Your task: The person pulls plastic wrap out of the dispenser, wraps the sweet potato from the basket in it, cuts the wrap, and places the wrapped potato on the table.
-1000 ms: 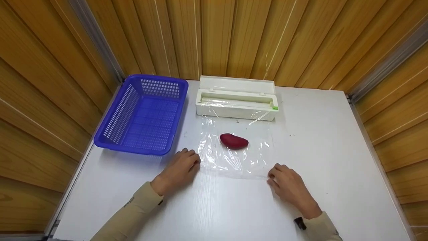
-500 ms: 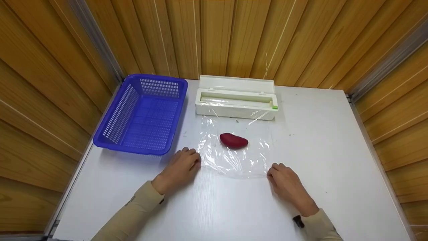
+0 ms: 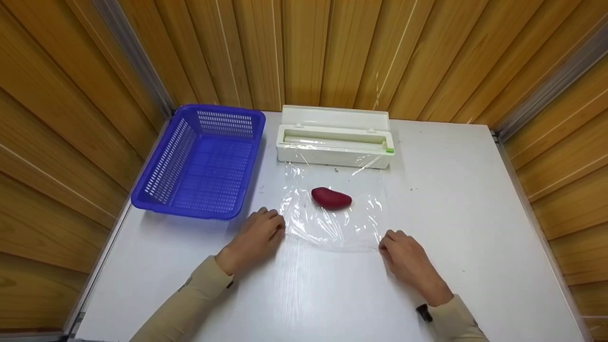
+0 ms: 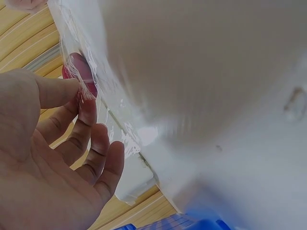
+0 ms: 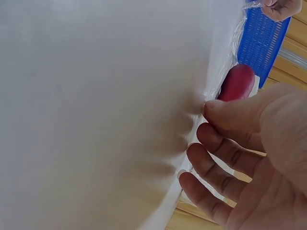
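Clear plastic wrap (image 3: 354, 232) stretches across the white table from a long white dispenser box (image 3: 332, 157), whose lid stands up behind its roll. On the film lies a smooth, dark red, oblong mango-shaped fruit (image 3: 331, 198). My left hand (image 3: 254, 240) pinches the near left corner of the wrap; gathered film (image 4: 85, 88) shows between thumb and forefinger in the left wrist view. At the near right corner, my right hand (image 3: 411, 266) pinches the film's edge. In the right wrist view its thumb meets the forefinger, the other fingers (image 5: 204, 160) loosely bent.
A blue plastic basket (image 3: 187, 211) with slotted sides stands at the left, close to my left hand. Wood-panelled walls (image 3: 327, 52) enclose the table (image 3: 465, 209) at the back and both sides. A small green piece (image 3: 389, 150) sits at the box's right end.
My right thumb and fingers have come together at the wrap's corner, and the film's near edge has slackened into a curve. The fruit, box and basket stay put.
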{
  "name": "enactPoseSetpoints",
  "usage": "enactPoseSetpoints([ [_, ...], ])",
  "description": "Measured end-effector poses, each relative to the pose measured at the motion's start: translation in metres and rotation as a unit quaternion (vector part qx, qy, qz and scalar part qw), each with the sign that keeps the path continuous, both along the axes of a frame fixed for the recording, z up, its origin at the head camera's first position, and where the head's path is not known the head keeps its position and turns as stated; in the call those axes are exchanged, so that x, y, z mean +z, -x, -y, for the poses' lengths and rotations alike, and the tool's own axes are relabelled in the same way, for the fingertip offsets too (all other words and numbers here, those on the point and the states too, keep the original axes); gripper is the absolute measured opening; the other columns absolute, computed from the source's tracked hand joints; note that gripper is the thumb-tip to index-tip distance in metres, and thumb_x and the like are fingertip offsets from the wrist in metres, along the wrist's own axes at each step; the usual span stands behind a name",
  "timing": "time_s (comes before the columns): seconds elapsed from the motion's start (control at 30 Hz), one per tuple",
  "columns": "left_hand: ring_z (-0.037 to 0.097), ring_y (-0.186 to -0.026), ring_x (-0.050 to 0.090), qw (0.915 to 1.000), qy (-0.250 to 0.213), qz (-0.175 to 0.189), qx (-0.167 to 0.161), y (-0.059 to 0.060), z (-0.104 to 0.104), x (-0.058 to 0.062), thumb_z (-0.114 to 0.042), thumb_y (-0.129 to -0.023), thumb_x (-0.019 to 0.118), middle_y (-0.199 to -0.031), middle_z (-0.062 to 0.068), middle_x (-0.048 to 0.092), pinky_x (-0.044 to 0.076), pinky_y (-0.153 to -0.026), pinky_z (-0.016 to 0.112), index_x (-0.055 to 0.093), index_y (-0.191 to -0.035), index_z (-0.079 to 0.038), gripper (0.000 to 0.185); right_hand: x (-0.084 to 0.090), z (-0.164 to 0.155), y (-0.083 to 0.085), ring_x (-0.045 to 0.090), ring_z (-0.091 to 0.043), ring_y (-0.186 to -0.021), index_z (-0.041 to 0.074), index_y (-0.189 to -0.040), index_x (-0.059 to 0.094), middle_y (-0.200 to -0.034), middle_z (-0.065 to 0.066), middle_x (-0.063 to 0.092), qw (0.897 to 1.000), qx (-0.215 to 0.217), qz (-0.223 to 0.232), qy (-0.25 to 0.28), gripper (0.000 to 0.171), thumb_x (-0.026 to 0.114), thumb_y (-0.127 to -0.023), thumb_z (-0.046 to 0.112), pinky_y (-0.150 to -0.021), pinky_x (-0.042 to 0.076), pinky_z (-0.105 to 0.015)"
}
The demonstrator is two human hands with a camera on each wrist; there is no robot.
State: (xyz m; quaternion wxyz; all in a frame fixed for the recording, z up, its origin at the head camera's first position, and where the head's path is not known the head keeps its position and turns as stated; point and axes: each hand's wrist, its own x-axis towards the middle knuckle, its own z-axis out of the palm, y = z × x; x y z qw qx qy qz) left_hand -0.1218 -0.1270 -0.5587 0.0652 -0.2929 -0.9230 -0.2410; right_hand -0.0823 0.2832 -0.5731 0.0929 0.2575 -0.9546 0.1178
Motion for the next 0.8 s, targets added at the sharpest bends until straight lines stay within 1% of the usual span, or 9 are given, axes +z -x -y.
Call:
enactPoseSetpoints([
  [0.1, 0.024, -0.086, 0.058, 1.0000, -0.002, 0.000, -0.001, 0.000, 0.000, 0.001, -0.009, -0.101, 0.071, -0.093, 0.000, 0.069, 0.048, -0.077, 0.037, 0.073, -0.096, -0.012, 0.006, -0.001, 0.001, 0.001, 0.057, -0.020, -0.076, 0.007, -0.088, 0.073, -0.085, 0.000, 0.062, 1.000, 0.005, -0.011, -0.010, 0.016, 0.085, -0.084, -0.002, -0.064, 0.047, -0.030],
  [0.23, 0.023, -0.086, 0.058, 1.0000, -0.004, 0.004, 0.003, 0.000, 0.001, 0.002, -0.010, -0.101, 0.070, -0.093, 0.000, 0.069, 0.048, -0.077, 0.037, 0.073, -0.096, -0.011, 0.006, -0.004, 0.002, 0.003, 0.054, -0.019, -0.073, 0.005, -0.087, 0.070, -0.083, -0.003, 0.060, 0.999, 0.021, -0.037, -0.028, 0.016, 0.084, -0.085, -0.002, -0.061, 0.044, -0.029],
  [0.3, 0.022, -0.086, 0.057, 1.0000, -0.004, 0.007, 0.006, 0.000, 0.001, 0.002, -0.011, -0.101, 0.069, -0.093, -0.001, 0.069, 0.048, -0.077, 0.036, 0.073, -0.096, -0.012, 0.006, -0.005, 0.003, 0.004, 0.052, -0.019, -0.072, 0.005, -0.088, 0.070, -0.082, -0.003, 0.059, 0.998, 0.024, -0.042, -0.036, 0.015, 0.083, -0.086, -0.002, -0.060, 0.042, -0.030],
  [0.43, 0.022, -0.084, 0.056, 0.9999, -0.005, 0.008, 0.004, 0.001, 0.000, 0.004, -0.009, -0.101, 0.070, -0.091, -0.001, 0.068, 0.047, -0.077, 0.036, 0.073, -0.095, -0.012, 0.007, -0.007, 0.002, 0.004, 0.049, -0.018, -0.070, 0.005, -0.087, 0.069, -0.080, -0.003, 0.057, 0.996, 0.038, -0.065, -0.038, 0.016, 0.082, -0.085, -0.003, -0.059, 0.040, -0.027],
  [0.57, 0.024, -0.085, 0.056, 1.0000, -0.004, 0.009, 0.001, 0.002, -0.001, 0.007, -0.008, -0.101, 0.071, -0.091, 0.001, 0.068, 0.047, -0.077, 0.037, 0.072, -0.094, -0.011, 0.007, -0.004, 0.000, 0.005, 0.047, -0.016, -0.068, 0.004, -0.088, 0.068, -0.079, -0.003, 0.055, 0.994, 0.051, -0.095, -0.033, 0.018, 0.083, -0.083, -0.004, -0.058, 0.039, -0.026],
  [0.67, 0.024, -0.086, 0.058, 1.0000, -0.001, 0.004, 0.002, 0.004, 0.000, 0.009, -0.008, -0.101, 0.072, -0.092, 0.001, 0.069, 0.048, -0.077, 0.037, 0.073, -0.095, -0.011, 0.006, 0.001, -0.001, 0.007, 0.047, -0.017, -0.069, 0.002, -0.090, 0.067, -0.080, -0.004, 0.056, 0.995, 0.043, -0.087, -0.033, 0.017, 0.082, -0.085, -0.003, -0.058, 0.041, -0.028],
  [0.8, 0.024, -0.086, 0.059, 0.9999, 0.003, -0.012, 0.004, 0.007, 0.000, 0.011, -0.009, -0.101, 0.073, -0.092, 0.001, 0.069, 0.048, -0.076, 0.036, 0.073, -0.096, -0.012, 0.006, 0.009, -0.001, 0.009, 0.047, -0.019, -0.069, 0.001, -0.090, 0.067, -0.080, -0.005, 0.056, 0.996, 0.032, -0.077, -0.038, 0.016, 0.082, -0.086, -0.003, -0.059, 0.042, -0.029],
])
